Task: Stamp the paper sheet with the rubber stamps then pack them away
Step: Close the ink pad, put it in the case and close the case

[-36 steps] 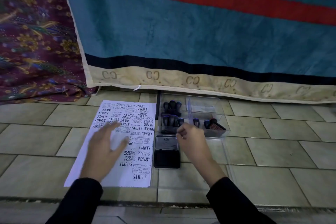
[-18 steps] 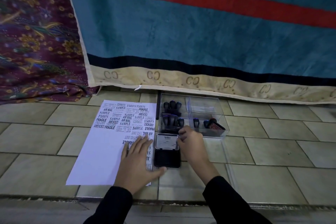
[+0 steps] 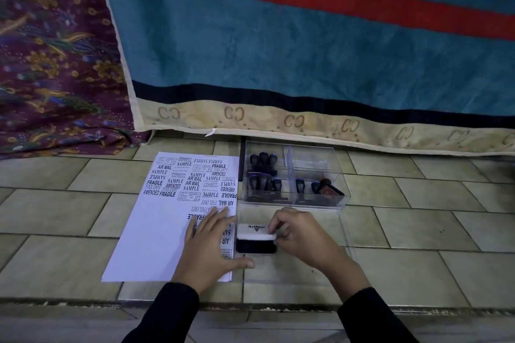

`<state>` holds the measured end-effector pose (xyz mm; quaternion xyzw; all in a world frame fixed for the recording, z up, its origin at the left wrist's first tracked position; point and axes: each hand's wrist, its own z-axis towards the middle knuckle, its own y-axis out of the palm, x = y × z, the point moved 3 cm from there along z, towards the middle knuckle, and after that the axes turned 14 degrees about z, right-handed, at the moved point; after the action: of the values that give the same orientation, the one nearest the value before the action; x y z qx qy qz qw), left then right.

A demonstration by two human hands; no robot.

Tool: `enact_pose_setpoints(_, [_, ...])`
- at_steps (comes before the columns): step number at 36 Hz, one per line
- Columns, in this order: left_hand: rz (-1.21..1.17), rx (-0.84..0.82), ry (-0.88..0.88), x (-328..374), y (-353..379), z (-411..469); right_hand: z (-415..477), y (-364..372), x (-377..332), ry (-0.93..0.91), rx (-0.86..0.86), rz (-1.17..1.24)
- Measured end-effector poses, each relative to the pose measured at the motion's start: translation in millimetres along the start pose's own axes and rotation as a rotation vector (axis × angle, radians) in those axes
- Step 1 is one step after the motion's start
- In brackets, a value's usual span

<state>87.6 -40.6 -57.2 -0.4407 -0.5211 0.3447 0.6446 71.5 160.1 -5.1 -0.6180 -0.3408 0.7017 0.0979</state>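
White lid (image 3: 256,232) pinched in your right hand (image 3: 301,234): fold it squarely onto the black ink pad (image 3: 255,246) while your flat left hand (image 3: 211,248) steadies the paper sheet (image 3: 156,231).

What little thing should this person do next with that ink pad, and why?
Probably push the white lid down until it shuts on the black ink pad. The right hand pinches the lid, which stands half-raised; the stamps already sit in the clear box, and the left hand lies flat on the stamped paper sheet.
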Motion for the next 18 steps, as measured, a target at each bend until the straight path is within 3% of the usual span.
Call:
enact_pose_setpoints(7, [-0.076,0.115,-0.056,-1,5,0,-3,10,2,-0.025,-0.059,-0.139])
enact_pose_setpoints(18, [-0.018,0.106,-0.072,-3,7,6,4,26,-14,-0.064,-0.073,-0.25])
